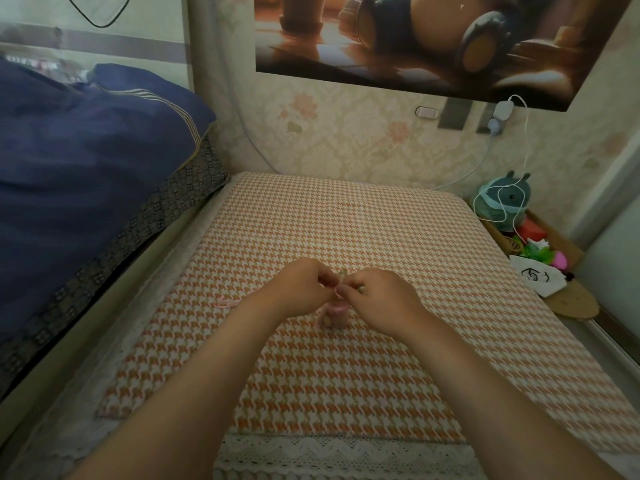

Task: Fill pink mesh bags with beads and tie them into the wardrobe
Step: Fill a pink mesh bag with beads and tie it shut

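Pink bag [334, 317] — top tight between fingers [349, 289]

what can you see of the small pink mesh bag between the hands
The pink mesh bag is small, pale pink and soft-looking. Its lower part is bulging and rounded, gathered at the neck by a shinier pink band. It stands upright, and its bottom seems to rest on the orange houndstooth cloth. The left hand and right hand pinch its top from either side, hiding the opening. What fills it is too blurred to tell.
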Motion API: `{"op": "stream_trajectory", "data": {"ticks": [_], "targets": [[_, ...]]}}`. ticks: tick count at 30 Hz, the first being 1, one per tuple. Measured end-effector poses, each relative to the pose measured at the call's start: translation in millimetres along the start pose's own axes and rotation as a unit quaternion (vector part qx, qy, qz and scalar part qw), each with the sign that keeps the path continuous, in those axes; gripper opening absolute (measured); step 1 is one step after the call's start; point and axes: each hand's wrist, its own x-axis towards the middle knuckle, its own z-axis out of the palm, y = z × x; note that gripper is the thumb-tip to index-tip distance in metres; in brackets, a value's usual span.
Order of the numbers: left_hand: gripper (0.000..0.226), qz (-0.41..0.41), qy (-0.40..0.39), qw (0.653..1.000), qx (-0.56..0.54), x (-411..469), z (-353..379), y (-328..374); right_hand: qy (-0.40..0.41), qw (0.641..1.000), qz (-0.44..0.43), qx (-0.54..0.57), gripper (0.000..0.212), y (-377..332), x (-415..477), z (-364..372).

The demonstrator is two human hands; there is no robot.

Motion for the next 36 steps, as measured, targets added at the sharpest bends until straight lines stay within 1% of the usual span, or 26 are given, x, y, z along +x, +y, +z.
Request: {"op": "stream_trajectory", "data": {"ticks": [3,6,8,11,16,19,24,28,30,33,36], "targets": [[0.021,-0.007,0.038,0.999,-0.006,6.8,1.9,-2.9,0.005,1.0,0.022,0.011,0.045,8.5,1.8,1.4],[0.019,-0.015,0.07,0.997,-0.013,14.7,7.3,-7.3,0.03,0.999,0.029,0.031,0.05,18.9,1.5,-2.9],[0.02,-0.022,0.077,0.997,-0.008,18.7,13.1,-9.6,0.03,0.998,0.031,0.049,0.051,25.5,-1.8,-6.0],[0.024,-0.028,0.064,0.997,0.023,24.2,25.9,-10.1,0.018,0.997,0.036,0.067,0.051,37.2,-6.2,-8.3],[0.031,-0.008,0.042,0.994,0.097,35.7,49.3,-7.7,0.022,0.995,0.021,0.1,0.058,46.9,-9.3,-13.5],[0.029,-0.003,0.038,0.991,0.129,39.8,57.2,-10.6,0.016,0.994,0.016,0.106,0.053,48.6,-10.5,-14.9],[0.02,-0.02,0.071,0.991,0.11,44.0,63.3,-18.9,0.008,0.993,0.018,0.119,0.048,49.9,-12.2,-15.4],[0.018,-0.03,0.087,0.992,0.087,44.2,61.1,-19.1,0.0,0.992,0.025,0.125,0.034,51.1,-10.5,-13.6],[0.016,-0.029,0.111,0.992,0.052,45.4,55.8,-13.8,-0.001,0.992,0.031,0.125,0.036,51.8,-10.5,-13.2],[0.009,0.014,0.134,0.991,-0.02,44.0,44.1,10.1,-0.003,0.991,0.045,0.128,0.036,51.7,-9.9,-13.9],[0.002,0.068,0.104,0.991,-0.049,33.7,39.1,35.4,-0.017,0.99,0.055,0.129,0.03,49.9,-8.7,-16.2]]}}
